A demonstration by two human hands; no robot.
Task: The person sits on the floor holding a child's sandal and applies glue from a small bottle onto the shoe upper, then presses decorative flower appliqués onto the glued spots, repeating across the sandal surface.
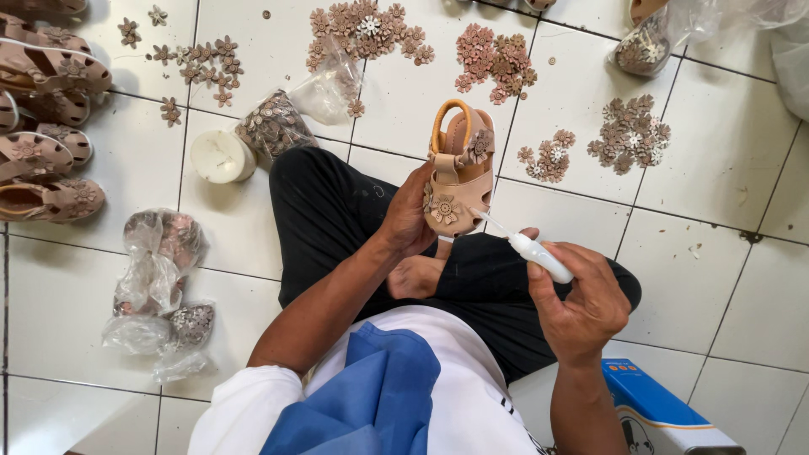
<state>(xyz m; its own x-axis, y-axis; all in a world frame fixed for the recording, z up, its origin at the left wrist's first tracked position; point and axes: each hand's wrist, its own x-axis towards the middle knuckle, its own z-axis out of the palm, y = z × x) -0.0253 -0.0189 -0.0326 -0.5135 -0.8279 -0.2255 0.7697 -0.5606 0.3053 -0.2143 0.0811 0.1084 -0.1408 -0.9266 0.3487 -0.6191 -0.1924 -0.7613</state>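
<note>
My left hand point(409, 217) grips a small tan child's sandal point(460, 168) by its side, holding it upright above my crossed legs. The sandal carries two flower decorations, one on the strap and one near the toe. My right hand point(580, 302) holds a small white glue bottle point(539, 255). Its thin nozzle points up and left, and the tip sits close to the sandal's lower right edge. I sit on a white tiled floor point(699, 278) in black trousers.
Piles of tan flower pieces point(494, 57) lie on the tiles ahead. Finished sandals point(46, 156) line the left edge. A white round container point(221, 157), clear bags of pieces point(160, 286) and a blue and white box point(657, 409) lie around me.
</note>
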